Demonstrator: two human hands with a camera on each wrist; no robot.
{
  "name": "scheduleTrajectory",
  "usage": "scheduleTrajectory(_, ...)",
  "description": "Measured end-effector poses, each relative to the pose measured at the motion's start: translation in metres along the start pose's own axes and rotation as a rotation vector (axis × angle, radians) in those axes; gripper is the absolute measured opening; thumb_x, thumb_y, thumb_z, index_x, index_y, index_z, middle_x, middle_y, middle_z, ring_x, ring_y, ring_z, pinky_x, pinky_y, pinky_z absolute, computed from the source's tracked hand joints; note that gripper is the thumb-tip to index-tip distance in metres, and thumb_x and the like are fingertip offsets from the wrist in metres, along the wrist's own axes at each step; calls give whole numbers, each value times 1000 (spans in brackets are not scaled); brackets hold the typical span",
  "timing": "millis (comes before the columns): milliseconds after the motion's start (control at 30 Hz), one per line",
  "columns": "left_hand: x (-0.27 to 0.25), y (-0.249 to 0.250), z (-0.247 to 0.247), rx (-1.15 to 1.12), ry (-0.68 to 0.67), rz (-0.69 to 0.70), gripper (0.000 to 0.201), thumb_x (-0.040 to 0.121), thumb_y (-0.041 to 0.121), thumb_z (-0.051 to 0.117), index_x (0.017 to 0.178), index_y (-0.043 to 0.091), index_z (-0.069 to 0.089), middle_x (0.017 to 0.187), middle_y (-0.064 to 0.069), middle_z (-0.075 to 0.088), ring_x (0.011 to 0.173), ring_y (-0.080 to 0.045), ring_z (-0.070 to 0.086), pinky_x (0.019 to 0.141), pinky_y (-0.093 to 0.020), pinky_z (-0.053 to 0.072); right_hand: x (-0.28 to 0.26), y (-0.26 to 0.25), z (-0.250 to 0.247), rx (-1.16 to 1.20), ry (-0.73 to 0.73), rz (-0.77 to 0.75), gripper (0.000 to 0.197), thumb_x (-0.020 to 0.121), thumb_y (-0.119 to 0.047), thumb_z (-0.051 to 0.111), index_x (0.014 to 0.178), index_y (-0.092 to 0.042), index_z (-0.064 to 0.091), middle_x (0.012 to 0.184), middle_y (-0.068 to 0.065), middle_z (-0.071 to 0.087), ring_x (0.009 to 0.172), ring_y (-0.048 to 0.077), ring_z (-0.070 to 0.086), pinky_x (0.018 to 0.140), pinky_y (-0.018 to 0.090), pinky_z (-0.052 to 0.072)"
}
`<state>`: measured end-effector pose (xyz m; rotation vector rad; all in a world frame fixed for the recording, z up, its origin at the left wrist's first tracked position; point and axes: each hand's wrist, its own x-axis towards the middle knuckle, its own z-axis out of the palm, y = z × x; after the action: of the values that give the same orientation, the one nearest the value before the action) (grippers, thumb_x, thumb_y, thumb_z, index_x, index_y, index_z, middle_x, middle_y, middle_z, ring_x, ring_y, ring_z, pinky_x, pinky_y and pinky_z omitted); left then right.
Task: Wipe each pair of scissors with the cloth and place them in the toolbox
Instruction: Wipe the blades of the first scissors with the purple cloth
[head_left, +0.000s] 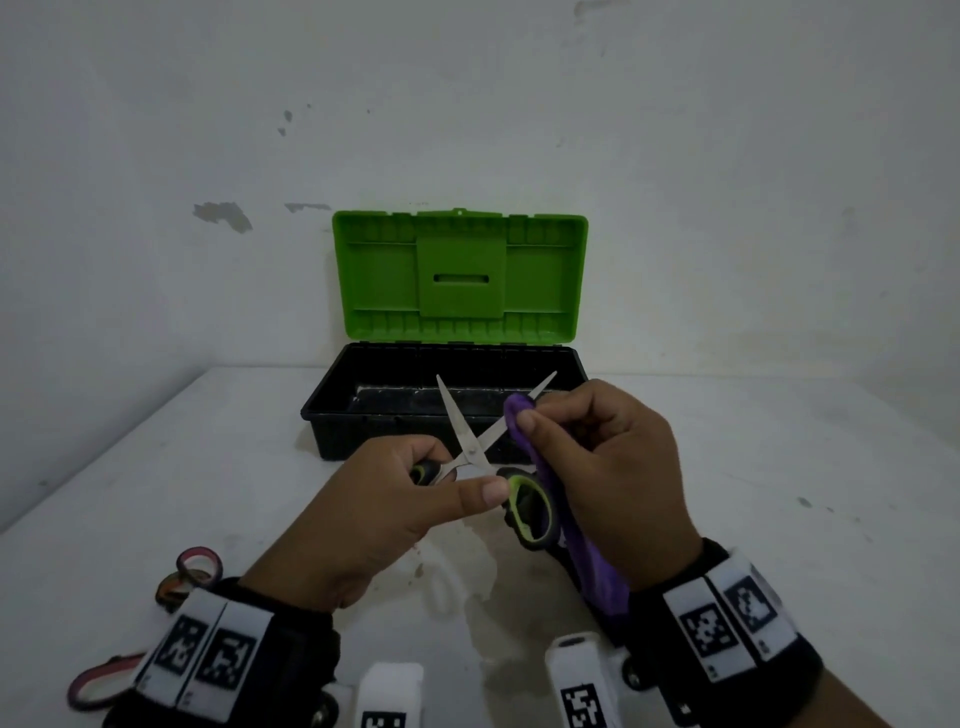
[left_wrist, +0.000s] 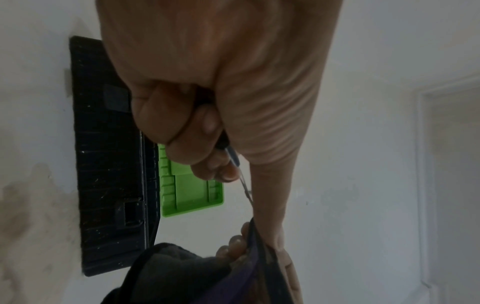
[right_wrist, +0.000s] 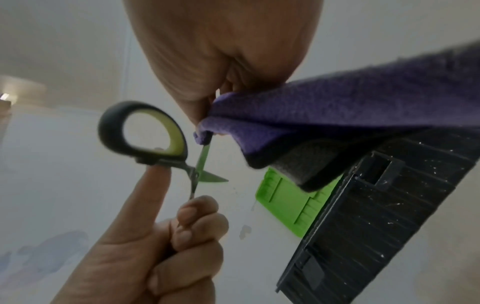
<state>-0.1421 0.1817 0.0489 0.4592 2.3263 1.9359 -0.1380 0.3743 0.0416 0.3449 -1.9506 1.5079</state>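
Black-and-green scissors (head_left: 470, 447) are held open above the table in front of the toolbox (head_left: 332, 410), blades spread in a V. My left hand (head_left: 389, 499) grips one handle in its curled fingers, and its thumb presses against the other handle loop (right_wrist: 145, 131). My right hand (head_left: 597, 457) pinches the purple cloth (head_left: 519, 415) around the right blade, near its tip. The rest of the cloth (right_wrist: 337, 107) hangs down past my right wrist. The toolbox is black with its green lid (head_left: 460, 275) standing open; its inside looks bare.
More scissors with pink and orange handles (head_left: 192, 569) lie on the white table (head_left: 779, 467) at the near left, partly behind my left wrist. Another pink handle (head_left: 98, 680) shows at the bottom left. The toolbox stands against the wall.
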Motion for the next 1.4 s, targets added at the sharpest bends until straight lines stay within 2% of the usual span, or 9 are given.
scheduleTrajectory(133, 1, -1, -5, -32, -69, -35, 50, 53, 48, 89, 61, 15, 52, 50, 3, 32, 40, -9, 26, 38, -18, 26, -2, -4, 3, -46, -54, -10, 17, 81, -11, 82, 72, -19, 71, 73, -3, 72, 66, 13, 69, 61, 26, 56)
scheduleTrajectory(267, 3, -6, -7, -19, -80, -39, 50, 52, 49, 88, 60, 16, 52, 49, 3, 33, 40, -9, 26, 38, -18, 27, 7, 5, -4, -13, 62, 32, 17, 82, -15, 82, 71, -22, 71, 76, -4, 75, 70, 17, 71, 66, 32, 57)
scheduleTrajectory(400, 2, -9, -12, -28, -97, -41, 43, 49, 49, 87, 57, 22, 55, 50, 3, 36, 41, -8, 28, 40, -18, 26, 1, -2, 1, -33, -21, 26, 17, 82, -13, 82, 71, -21, 72, 75, -2, 74, 68, 18, 70, 64, 32, 59)
scheduleTrajectory(500, 3, -10, -12, -34, -103, -35, 41, 51, 48, 86, 56, 22, 56, 50, 3, 36, 41, -9, 28, 40, -18, 26, 9, 1, -4, 6, 38, 45, 14, 82, -13, 82, 73, -19, 73, 76, -3, 75, 68, 14, 71, 65, 28, 57)
scheduleTrajectory(667, 2, -11, -15, -76, -126, -38, 37, 52, 47, 87, 56, 23, 58, 50, 3, 35, 43, -11, 25, 42, -20, 22, 4, -3, 1, 12, 6, 25, 15, 83, -12, 81, 72, -19, 72, 77, 0, 75, 71, 20, 72, 68, 37, 60)
scheduleTrajectory(933, 5, -14, -15, -69, -112, -37, 42, 51, 46, 88, 56, 22, 54, 51, 1, 34, 43, -12, 26, 40, -19, 24, 6, -2, -1, 14, 47, 47, 15, 84, -13, 80, 74, -20, 72, 77, -3, 75, 70, 20, 71, 67, 40, 60)
scheduleTrajectory(1200, 3, -14, -14, -37, -78, -31, 45, 50, 51, 87, 56, 21, 55, 51, 1, 33, 42, -10, 26, 40, -19, 25, 17, 1, -6, 1, 65, 100, 15, 84, -19, 81, 72, -22, 73, 69, 2, 74, 62, 23, 70, 59, 35, 57)
scheduleTrajectory(1300, 0, -15, -12, 36, -23, -8, 59, 51, 55, 88, 63, 9, 54, 52, 2, 35, 42, -7, 29, 41, -17, 28, 25, 0, -16, -118, 111, 96, 15, 85, -20, 81, 72, -21, 72, 65, -2, 73, 55, 11, 66, 54, 27, 52)
scheduleTrajectory(1400, -1, -16, -10, 160, 112, 60, 66, 55, 54, 85, 69, -2, 52, 52, 5, 36, 45, -7, 30, 45, -17, 27, 25, -5, -23, -189, 139, 55, 13, 85, -24, 80, 75, -22, 72, 65, -5, 72, 57, 11, 68, 56, 32, 55)
